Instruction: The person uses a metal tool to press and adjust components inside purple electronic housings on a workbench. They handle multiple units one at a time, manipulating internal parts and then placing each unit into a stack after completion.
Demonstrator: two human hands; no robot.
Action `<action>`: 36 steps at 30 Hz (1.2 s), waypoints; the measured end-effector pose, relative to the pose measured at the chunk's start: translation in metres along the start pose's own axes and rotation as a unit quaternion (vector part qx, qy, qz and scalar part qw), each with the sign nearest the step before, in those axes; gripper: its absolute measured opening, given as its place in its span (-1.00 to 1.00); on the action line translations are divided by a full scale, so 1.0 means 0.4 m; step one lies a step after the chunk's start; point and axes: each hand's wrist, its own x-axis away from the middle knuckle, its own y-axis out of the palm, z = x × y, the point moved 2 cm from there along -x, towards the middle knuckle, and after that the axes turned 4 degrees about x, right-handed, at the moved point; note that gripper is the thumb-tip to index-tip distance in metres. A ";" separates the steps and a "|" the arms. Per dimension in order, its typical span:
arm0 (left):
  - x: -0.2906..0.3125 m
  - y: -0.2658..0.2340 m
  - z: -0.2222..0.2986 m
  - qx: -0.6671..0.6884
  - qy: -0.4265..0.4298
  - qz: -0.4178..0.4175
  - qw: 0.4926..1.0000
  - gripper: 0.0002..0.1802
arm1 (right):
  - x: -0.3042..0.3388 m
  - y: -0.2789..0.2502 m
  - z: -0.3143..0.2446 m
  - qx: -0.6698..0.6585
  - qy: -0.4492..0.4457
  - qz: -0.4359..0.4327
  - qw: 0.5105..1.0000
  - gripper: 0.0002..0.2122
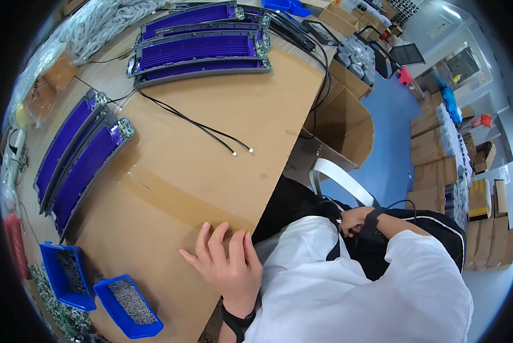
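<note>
Brown cardboard (228, 108) under left hand (229, 267), grip released; right hand (354, 221): grip unclear.

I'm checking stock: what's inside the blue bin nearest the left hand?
The blue bin holds many small grey pieces. Anything beneath their top layer is covered and cannot be seen.

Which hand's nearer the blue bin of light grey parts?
Left. The left hand is over the cardboard sheet, right of the bin; the right hand is much farther right, near the white armrest.
</note>
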 end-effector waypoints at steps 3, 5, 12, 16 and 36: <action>-0.002 -0.001 0.002 -0.001 0.004 -0.005 1.000 -0.92 | -0.019 0.067 0.020 -0.073 -0.004 -0.110 0.991 -0.88; -0.002 0.000 0.002 -0.005 0.007 -0.006 1.000 -0.92 | -0.063 0.140 0.081 -0.105 -0.087 -0.179 0.974 -0.87; -0.002 -0.002 0.001 -0.001 0.001 -0.014 1.000 -0.92 | -0.129 0.434 0.168 -0.071 -0.113 -0.170 0.976 -0.81; 0.002 -0.003 0.001 0.006 0.004 -0.014 1.000 -0.92 | -0.136 0.459 0.171 -0.028 -0.110 -0.151 0.982 -0.77; 0.000 -0.004 0.005 0.036 -0.046 0.027 0.998 -0.91 | 0.502 -0.208 -0.392 0.237 -0.301 0.333 0.862 -0.75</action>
